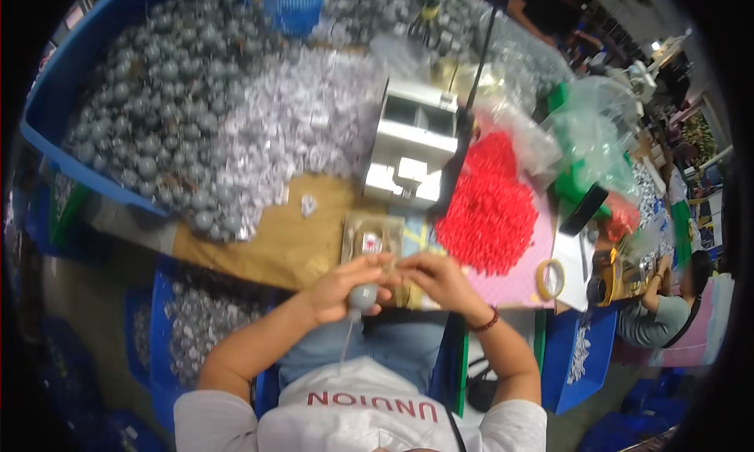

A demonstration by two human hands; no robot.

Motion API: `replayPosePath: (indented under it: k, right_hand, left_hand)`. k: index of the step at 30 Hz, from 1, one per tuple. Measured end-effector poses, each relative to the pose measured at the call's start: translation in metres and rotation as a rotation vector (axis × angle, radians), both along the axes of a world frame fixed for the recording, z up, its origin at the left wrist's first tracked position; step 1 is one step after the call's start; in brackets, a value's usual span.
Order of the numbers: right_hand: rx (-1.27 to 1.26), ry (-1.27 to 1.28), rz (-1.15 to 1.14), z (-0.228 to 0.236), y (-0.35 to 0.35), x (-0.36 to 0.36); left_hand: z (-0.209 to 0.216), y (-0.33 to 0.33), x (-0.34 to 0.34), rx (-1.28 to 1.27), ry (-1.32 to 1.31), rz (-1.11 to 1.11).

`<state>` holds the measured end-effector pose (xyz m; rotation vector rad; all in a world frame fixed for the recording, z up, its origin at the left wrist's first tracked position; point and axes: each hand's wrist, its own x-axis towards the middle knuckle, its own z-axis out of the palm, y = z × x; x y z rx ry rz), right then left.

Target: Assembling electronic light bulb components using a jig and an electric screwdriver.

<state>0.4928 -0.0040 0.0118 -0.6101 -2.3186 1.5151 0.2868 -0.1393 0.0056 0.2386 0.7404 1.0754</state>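
Note:
My left hand [339, 289] is closed round a small shiny grey ball [363, 296], with a thin pale wire or cord hanging from it toward my lap. Close beside it, my right hand [438, 279] pinches with thumb and fingertips at the left hand's fingertips. What sits in that pinch is too small to make out. Just beyond both hands lies a shallow box-like holder [349, 234], containing a small white piece with a red mark. A white bench machine [412, 142] stands behind the holder.
Grey balls [149, 122] are heaped at left in a blue bin [47, 138], beside many white pieces [306, 114]. Red pieces [491, 220] are piled at right, near a yellow tape roll [550, 279]. Blue crates [161, 350] stand below the table. A person [660, 314] sits far right.

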Motion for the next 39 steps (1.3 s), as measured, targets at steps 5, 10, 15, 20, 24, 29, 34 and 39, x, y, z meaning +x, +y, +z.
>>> replayPosePath:
  k: [5,10,15,20,24,29,34,39]
  right_hand:
    - [0.674,0.03,-0.063,-0.014,-0.001,-0.016]
    - [0.842,0.064,-0.022,-0.028,0.007,-0.039]
    - [0.856,0.082,0.019,-0.043,0.006,-0.051]
    - [0.924,0.043,0.043,-0.048,0.008,-0.058]
    - [0.926,-0.02,0.07,-0.046,0.008,-0.06]
    - [0.999,-0.168,0.15,-0.029,0.003,-0.066]
    - [1.044,-0.216,0.223,-0.03,0.002,-0.061]
    - [1.008,-0.189,0.315,-0.027,0.013,-0.064]
  left_hand:
    - [-0.003,-0.029,0.008,0.287,0.97,0.08]
    - [-0.015,-0.028,0.015,0.612,1.641,0.236]
    - [-0.028,-0.032,0.02,0.604,1.694,0.227]
    - [-0.036,-0.025,0.018,0.603,1.687,0.227]
    - [-0.038,-0.019,0.015,0.613,1.683,0.212]
    - [-0.037,-0.017,0.009,0.632,1.69,0.191]
    - [-0.038,-0.015,0.0,0.586,1.712,0.199]
    - [-0.038,-0.017,0.001,0.58,1.722,0.196]
